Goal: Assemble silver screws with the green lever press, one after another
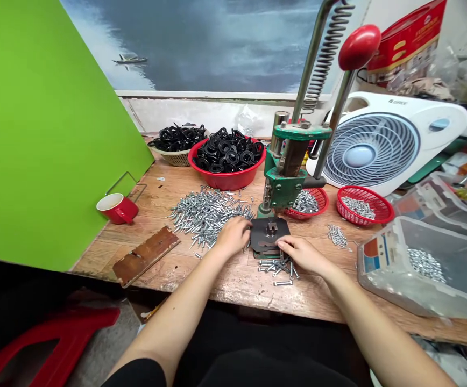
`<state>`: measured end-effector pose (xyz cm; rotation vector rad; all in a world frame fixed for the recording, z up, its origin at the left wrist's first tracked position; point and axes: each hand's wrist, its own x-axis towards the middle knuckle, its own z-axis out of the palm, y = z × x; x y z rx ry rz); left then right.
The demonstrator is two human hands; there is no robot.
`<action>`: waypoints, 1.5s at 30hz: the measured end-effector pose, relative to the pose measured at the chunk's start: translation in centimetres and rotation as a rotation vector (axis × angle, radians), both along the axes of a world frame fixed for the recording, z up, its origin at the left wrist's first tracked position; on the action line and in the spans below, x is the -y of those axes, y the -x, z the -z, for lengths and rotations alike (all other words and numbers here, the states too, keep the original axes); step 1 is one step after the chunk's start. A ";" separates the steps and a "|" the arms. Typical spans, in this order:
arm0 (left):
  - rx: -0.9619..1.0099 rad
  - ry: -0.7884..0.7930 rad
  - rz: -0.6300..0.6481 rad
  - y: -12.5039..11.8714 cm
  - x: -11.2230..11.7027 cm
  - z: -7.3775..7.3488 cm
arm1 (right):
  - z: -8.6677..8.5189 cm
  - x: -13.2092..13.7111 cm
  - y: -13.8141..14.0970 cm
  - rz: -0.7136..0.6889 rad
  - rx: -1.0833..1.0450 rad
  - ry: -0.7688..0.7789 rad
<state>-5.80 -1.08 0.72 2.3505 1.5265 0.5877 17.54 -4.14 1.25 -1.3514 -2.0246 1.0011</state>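
My left hand (233, 236) rests at the right edge of a pile of silvery screws (201, 215), beside a black base plate (261, 230). Its fingers are curled together, and whatever they hold is hidden. My right hand (304, 253) has thumb and fingers pinched at the plate's front right edge; anything in the pinch is too small to name. A small metal fixture (271, 228) stands on the plate, under the green hand press (284, 185). Just in front of the plate lies a small heap of bolt-like metal parts (283, 282).
Behind the screws stand a red basin (227, 181) and a beige basket (177, 157), both full of black rings. Red baskets (365, 204) of metal parts, a clear bin (387, 279) and a fan (362, 150) are right. A red mug (116, 209) and wooden board (147, 255) lie left.
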 end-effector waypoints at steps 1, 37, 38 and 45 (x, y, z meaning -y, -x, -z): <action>-0.087 0.018 -0.044 0.9 0.1 0.1 | -0.4 -0.8 -0.7 0.034 0.081 -0.078; 1.580 0.836 -0.287 0.5 3.3 0.7 | -1.4 -2.8 0.9 -0.075 0.326 -0.447; 1.581 0.869 -0.256 0.3 3.5 0.6 | -1.5 -2.9 1.0 -0.087 0.338 -0.453; 1.371 0.928 -0.220 -0.7 3.6 -0.4 | -1.8 -2.5 1.6 -0.072 0.476 -0.489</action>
